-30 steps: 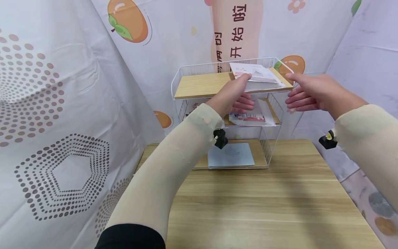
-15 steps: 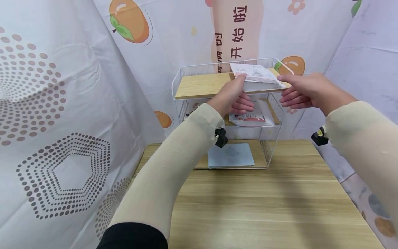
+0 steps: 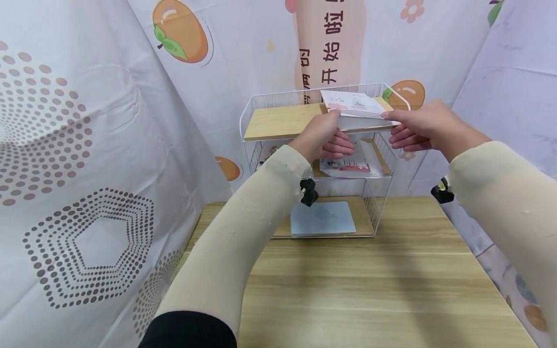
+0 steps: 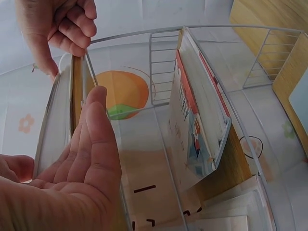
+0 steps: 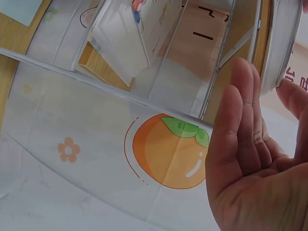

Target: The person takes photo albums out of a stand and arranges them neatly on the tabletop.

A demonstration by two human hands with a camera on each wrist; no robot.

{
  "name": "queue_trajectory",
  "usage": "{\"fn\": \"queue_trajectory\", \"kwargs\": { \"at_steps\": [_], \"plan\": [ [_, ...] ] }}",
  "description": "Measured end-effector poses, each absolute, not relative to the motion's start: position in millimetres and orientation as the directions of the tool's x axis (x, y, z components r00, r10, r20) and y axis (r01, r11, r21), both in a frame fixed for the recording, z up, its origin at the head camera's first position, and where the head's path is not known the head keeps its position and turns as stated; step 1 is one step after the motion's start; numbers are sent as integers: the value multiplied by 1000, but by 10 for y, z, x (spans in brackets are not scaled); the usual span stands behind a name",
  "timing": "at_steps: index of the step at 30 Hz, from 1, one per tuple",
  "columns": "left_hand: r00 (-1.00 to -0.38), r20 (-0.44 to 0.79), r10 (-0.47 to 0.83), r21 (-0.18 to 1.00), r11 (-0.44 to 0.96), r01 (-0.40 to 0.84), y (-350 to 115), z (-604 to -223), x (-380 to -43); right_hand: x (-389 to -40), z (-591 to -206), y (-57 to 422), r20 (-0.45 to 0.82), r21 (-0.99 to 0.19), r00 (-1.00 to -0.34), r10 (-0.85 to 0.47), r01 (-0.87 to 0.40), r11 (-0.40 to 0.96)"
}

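Note:
A stack of thin white books (image 3: 353,104) with pink print lies on the right half of the top shelf. My left hand (image 3: 325,137) is at the stack's front left corner, its thumb on the edge and its fingers stretched out lower, by the shelf front. At the right corner, the thumb of my right hand (image 3: 424,126) touches the stack's edge, and its other fingers extend below the shelf level. In the left wrist view, the book edges (image 4: 57,103) stand between the two thumbs. Neither hand's fingers wrap round the books.
A white wire rack (image 3: 385,193) with wooden shelves stands at the back of the wooden table (image 3: 370,290). More books (image 3: 352,162) lie on its middle shelf, and a light blue book (image 3: 323,218) on the bottom one. Printed cloth (image 3: 243,58) hangs behind.
My right hand has moved left from beside the rack to the stack's right corner. The left hand has drawn slightly left and down along the stack's edge. The books have hardly moved.

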State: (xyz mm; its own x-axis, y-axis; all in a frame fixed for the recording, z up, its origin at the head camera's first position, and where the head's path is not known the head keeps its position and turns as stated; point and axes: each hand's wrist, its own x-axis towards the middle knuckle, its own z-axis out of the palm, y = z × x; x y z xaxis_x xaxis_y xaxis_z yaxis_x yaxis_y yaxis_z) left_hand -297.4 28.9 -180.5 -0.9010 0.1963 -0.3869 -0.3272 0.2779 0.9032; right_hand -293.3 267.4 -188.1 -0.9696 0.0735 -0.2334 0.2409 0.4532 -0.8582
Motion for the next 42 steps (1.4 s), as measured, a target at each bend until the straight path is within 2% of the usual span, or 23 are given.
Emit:
{"fn": "queue_trajectory", "kwargs": {
  "at_steps": [10, 33, 42],
  "plan": [
    [-910, -353, 217, 915, 282, -287, 254, -1838, -2965, -2893, -1875, 2700, -249, -863, -968, 33, 237, 446],
    [-879, -323, 352, 921, 329, -206, 22, -1862, -2716, -2605, -1914, 2700, -236, -825, -972, -1, 200, 528],
    [-883, -319, 343, 920, 336, -202, -13, -1846, -2706, -2582, -1889, 2652, -239, -793, -971, -2, 193, 578]
  ]
}}
